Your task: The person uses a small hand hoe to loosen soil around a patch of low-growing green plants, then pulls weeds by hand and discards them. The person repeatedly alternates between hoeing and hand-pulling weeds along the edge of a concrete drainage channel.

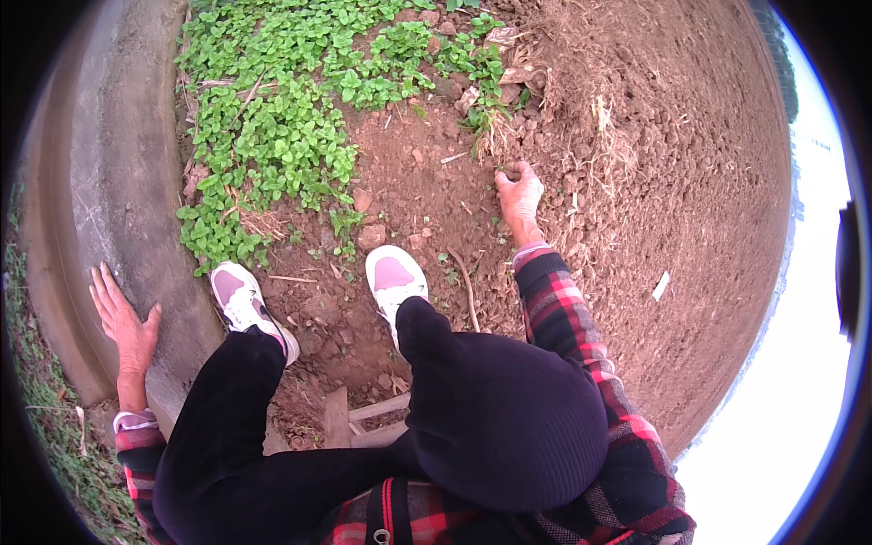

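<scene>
My left hand [128,330] rests palm down, fingers spread, on a concrete ledge [129,170] at the left. It holds nothing. Over the brown soil [422,163], my right hand [521,194] reaches forward with thumb and fingertips pinched together close to the ground. A tiny green sprig [501,167] shows at those fingertips; the rest of it is hidden. Just beyond the hand lies a tuft of dry roots and stalks [494,133]. A dense patch of low, leafy green plants [272,136] grows between the ledge and the bare soil.
My shoes [398,279] stand on the soil below the plants. Under me is part of a wooden stool [337,415]. A thin stick [466,289] and small clods [371,236] lie near my feet. Tilled earth with dry roots [613,150] spreads to the right; a white scrap [660,285] lies there.
</scene>
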Available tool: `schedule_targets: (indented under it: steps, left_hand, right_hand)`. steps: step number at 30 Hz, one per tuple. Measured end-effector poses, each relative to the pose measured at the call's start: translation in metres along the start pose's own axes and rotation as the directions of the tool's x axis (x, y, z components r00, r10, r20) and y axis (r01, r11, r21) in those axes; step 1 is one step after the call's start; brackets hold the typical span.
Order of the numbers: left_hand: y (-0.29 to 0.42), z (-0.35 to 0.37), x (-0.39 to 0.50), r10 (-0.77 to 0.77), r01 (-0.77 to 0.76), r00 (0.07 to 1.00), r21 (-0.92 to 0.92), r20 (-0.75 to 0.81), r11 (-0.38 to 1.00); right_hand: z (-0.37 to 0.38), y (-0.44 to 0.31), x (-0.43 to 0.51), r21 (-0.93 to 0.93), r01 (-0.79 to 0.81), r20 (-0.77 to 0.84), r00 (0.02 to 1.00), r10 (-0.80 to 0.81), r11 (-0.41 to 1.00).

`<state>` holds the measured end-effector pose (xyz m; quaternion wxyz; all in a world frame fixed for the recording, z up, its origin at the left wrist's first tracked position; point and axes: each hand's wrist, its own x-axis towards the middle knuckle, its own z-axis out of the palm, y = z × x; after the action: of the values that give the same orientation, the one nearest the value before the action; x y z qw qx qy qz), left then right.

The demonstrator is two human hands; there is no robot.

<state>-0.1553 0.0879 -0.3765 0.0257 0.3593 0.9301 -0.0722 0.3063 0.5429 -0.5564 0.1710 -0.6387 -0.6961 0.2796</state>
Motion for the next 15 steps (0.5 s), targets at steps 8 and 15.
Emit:
schedule_targets:
  steps: [8, 15]
  left_hand:
    - [0.003, -0.002, 0.0, -0.034, 0.034, 0.999, -0.013, 0.009, 0.999]
    - [0.004, -0.002, 0.0, -0.018, 0.018, 1.0, -0.015, 0.003, 1.0]
  right_hand:
    - [-0.042, 0.018, -0.006, 0.623, -0.168, 0.01, 0.978, 0.207, 0.764]
    - [-0.08, 0.026, -0.01, -0.281, 0.153, -0.124, 0.973, -0.194, 0.947]
